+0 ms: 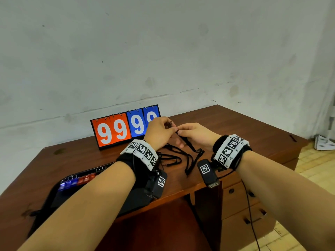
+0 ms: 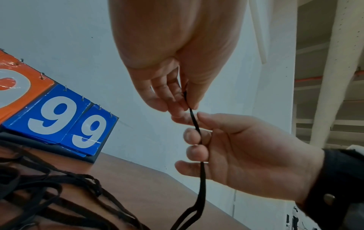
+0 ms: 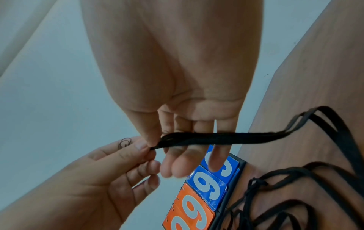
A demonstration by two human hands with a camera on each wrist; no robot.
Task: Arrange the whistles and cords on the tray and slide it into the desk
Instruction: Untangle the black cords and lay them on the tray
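While both hands are raised above the wooden desk (image 1: 235,127), I see that they work on one black cord (image 2: 198,132) together. My left hand (image 1: 159,132) pinches the upper end of this cord between thumb and fingertips, and my right hand (image 1: 196,134) pinches it just below, with the lower fingers curled loosely around the strand. From the right wrist view the held part looks like several flat strands gathered side by side, so I judge it is a folded lanyard and not a single line.

Below the hands the cord hangs down to the desk and joins a loose heap of other black cords (image 1: 174,157), which cross over each other. I cannot tell if they are knotted or only lying tangled. The black tray (image 1: 54,194) sits at the front left edge of the desk, partly hidden by my left forearm, with blue and red whistles (image 1: 78,182) in a row on it. Behind the hands stands a flip scoreboard (image 1: 125,126).

I judge the cord to be very light, soft and limp, with no stiffness of its own. It will sag and snag on its neighbours, so it is better to hold it near a folded end and lift slowly.
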